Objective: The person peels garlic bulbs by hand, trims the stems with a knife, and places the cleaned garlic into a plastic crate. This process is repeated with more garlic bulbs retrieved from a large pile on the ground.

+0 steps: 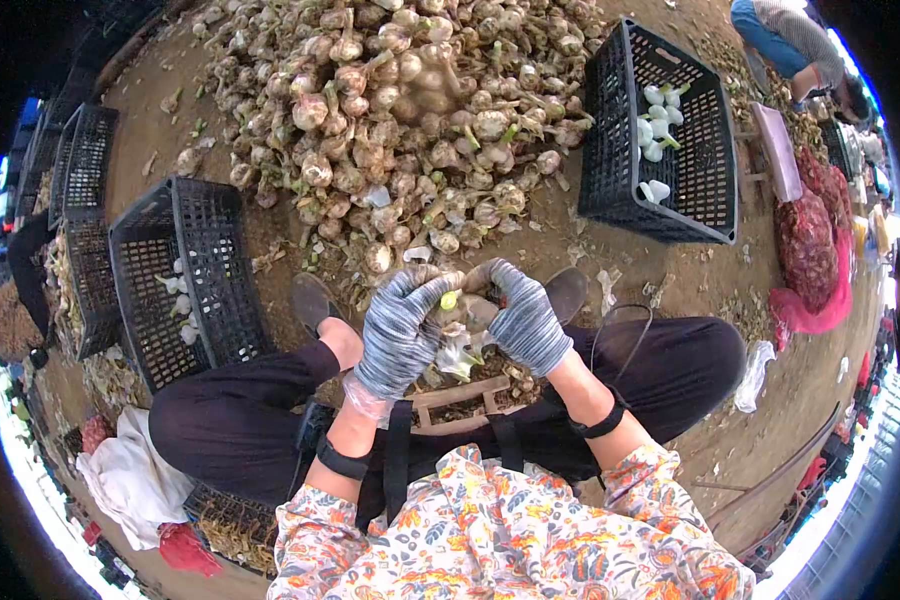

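Garlic bulb (pixel 449 300) pinched between two gloved hands, over the ground between the legs.
The left hand (pixel 400 325) and right hand (pixel 525 310) are curled in close around it; uneven thumb pressure could bruise the cloves, and slick glove fabric could let it slip onto the scraps beneath. It shows a yellow-green stub, the rest mostly hidden. Beyond lies a heap of dirt-streaked garlic (pixel 320 170), flanked by black crates (pixel 610 150) holding clean white bulbs (pixel 654 128).
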The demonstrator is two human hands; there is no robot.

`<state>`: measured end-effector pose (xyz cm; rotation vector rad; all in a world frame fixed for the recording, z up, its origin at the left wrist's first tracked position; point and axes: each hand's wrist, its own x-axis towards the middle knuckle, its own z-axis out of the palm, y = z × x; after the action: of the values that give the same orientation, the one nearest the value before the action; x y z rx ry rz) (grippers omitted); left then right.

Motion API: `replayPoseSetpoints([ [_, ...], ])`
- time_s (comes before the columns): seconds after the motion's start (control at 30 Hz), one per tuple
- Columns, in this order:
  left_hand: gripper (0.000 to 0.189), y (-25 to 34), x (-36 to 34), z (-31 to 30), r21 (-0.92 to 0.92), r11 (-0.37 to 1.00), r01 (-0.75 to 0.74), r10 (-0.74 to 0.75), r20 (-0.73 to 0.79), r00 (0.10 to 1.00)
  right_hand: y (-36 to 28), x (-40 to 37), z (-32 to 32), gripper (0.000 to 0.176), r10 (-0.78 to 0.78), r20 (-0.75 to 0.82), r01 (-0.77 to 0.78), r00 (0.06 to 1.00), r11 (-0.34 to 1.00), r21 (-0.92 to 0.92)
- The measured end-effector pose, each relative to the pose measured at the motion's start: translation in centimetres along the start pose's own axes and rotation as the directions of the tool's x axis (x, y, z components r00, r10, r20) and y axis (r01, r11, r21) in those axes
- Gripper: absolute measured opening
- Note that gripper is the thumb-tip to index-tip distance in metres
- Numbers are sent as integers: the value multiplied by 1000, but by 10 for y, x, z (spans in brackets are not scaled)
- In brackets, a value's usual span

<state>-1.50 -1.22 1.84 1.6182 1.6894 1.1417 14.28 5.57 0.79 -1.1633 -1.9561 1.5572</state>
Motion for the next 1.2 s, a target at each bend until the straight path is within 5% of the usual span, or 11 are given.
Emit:
replayPoseSetpoints([
  [0.1, 30, 3, 1, -3, 1, 1000, -22, 22, 25, 999, -2, 0, -6, 14, 9, 66, -15, 998, 996, 92],
  [0.17, 18, -1, -2, -3, -250, 968, 35, -33, 13, 999, 10, 6, -10, 11, -49, -117, 44, 992, 998, -52],
  [0.3, 16, -6, -4, -2, -363, 926, 105, -141, -74, 987, 21, 11, -17, 16, 167, -148, -142, 975, 976, 162],
  [0.47, 26, -6, -3, 4, -40, 999, 12, -17, -129, 992, -5, -1, -5, 31, 95, 23, -98, 995, 974, 204],
  [0.5, 26, -4, -4, 5, -42, 999, 11, -16, -123, 992, -5, -1, 2, 28, -21, -36, 22, 999, 999, 35],
  [0.57, 33, -2, -5, 8, 58, 997, -56, 60, -69, 996, -13, -3, 6, 25, 62, -22, -61, 998, 997, 51],
  [0.83, 18, -6, -5, 2, -37, 999, -16, 11, -135, 991, 11, 8, -15, 22, 76, -154, -68, 985, 996, 59],
  [0.9, 18, -5, -3, 2, -42, 999, -12, 7, -119, 993, 2, 8, -13, 22, 163, -9, -148, 987, 921, 359],
  [1.07, 18, -5, -7, 5, -297, 954, 49, -63, -40, 997, -21, 8, -23, 37, 408, 364, -528, 837, 774, 349],
  [1.17, 18, -8, -8, -1, -433, 894, 119, -154, -45, 987, -1, 2, -27, 37, 352, 462, -577, 814, 581, 574],
  [1.2, 20, -10, -6, -2, -404, 909, 98, -130, -53, 990, -10, 3, -27, 34, 330, 390, -507, 860, 644, 573],
])
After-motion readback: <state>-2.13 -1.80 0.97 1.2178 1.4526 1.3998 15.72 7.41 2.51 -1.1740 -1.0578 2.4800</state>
